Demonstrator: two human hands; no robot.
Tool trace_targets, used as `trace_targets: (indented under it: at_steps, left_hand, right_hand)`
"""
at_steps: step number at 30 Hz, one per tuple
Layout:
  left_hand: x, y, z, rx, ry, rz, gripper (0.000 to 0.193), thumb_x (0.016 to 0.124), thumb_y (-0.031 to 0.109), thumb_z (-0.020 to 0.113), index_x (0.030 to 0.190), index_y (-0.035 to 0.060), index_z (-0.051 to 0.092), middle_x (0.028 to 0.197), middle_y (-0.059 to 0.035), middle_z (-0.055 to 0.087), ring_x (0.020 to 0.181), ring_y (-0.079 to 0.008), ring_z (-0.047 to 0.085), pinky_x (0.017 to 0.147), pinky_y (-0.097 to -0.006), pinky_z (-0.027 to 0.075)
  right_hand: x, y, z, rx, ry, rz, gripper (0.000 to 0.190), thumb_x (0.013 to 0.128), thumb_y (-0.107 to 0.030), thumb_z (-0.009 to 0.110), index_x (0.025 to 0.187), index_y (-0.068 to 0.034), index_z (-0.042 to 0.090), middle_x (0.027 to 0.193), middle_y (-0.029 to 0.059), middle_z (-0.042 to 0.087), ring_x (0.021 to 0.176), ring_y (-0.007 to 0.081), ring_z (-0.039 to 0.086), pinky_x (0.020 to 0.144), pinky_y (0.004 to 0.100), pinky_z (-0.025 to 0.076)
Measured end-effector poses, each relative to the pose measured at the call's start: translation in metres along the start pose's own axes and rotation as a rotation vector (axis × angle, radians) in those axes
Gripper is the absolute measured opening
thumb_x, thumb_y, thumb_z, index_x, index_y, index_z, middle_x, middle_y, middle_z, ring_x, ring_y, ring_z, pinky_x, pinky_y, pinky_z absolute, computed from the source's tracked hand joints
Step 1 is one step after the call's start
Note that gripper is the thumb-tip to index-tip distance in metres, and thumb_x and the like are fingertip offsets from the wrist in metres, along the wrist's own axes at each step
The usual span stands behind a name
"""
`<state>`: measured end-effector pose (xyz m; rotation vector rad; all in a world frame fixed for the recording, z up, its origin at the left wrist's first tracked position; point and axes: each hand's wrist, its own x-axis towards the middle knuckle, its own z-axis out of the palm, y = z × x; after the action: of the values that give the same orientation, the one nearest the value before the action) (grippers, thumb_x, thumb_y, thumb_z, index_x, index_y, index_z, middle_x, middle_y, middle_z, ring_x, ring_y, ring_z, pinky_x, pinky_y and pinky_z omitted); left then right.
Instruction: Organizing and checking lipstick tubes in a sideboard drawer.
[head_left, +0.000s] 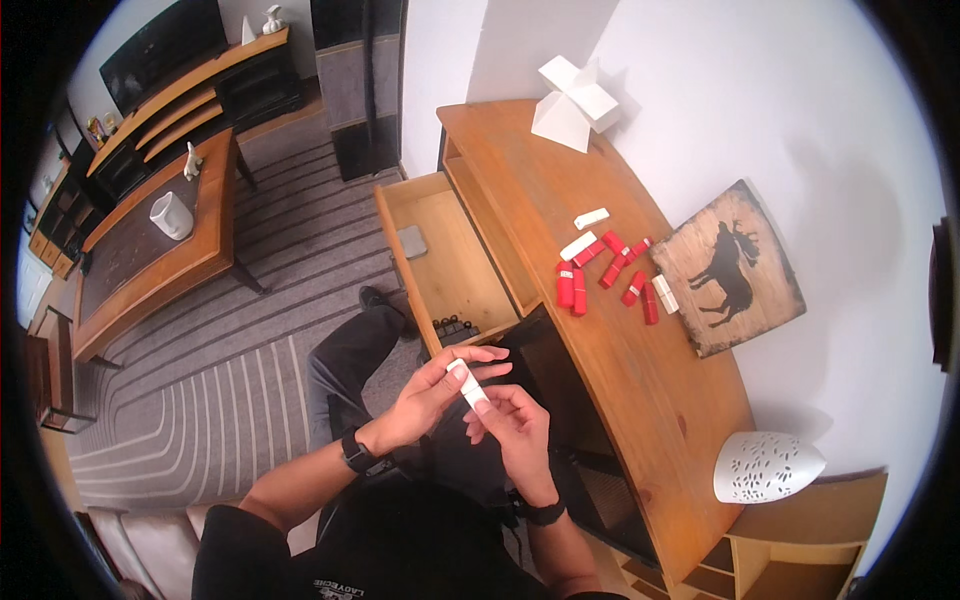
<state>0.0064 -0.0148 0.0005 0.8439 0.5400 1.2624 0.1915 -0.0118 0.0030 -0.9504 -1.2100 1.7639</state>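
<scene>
A small white tube (471, 388), much like a lipstick case, is held between both hands in front of my body. My left hand (420, 397) pinches its upper end between thumb and fingers. The lower end sits in the thumb and fingertips of my right hand (521, 435). A seam crosses the tube near its middle, and it looks closed there. On the wooden desk (517, 180) beyond, several red tubes (615, 270) lie in a loose group. White tubes (592, 218) of similar shape lie among and beside them.
An open wooden drawer (450, 255) juts from the desk, holding a grey flat object (411, 243) and dark items (454, 328). A moose picture board (731, 274) leans against the wall. A white geometric ornament (574, 105) and a pierced white lamp (765, 466) stand on the desk.
</scene>
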Motion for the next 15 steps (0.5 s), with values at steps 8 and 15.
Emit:
trace_targets:
  at_steps: [8,15]
  left_hand:
    - [-0.006,0.007,0.005,0.327,-0.249,-0.114,0.052,0.113,0.018,0.049,0.161,0.0070,0.035,0.164,-0.0104,0.041,0.149,-0.0251,0.045,0.124,-0.0406,0.033]
    - [-0.004,0.016,-0.006,0.374,-0.189,-0.177,0.053,0.110,0.028,0.056,0.156,0.0038,0.042,0.162,-0.0145,0.043,0.147,-0.0320,0.047,0.123,-0.0465,0.036]
  right_hand:
    - [-0.020,-0.051,-0.042,-0.387,-0.109,0.009,0.029,0.099,-0.011,0.073,0.125,-0.001,0.066,0.109,0.0074,0.071,0.094,0.0157,0.069,0.087,0.0303,0.056]
    - [-0.020,-0.121,-0.173,-0.824,0.630,-0.179,0.027,0.088,-0.007,0.080,0.112,0.000,0.069,0.091,0.0097,0.070,0.082,0.0193,0.068,0.077,0.0321,0.054]
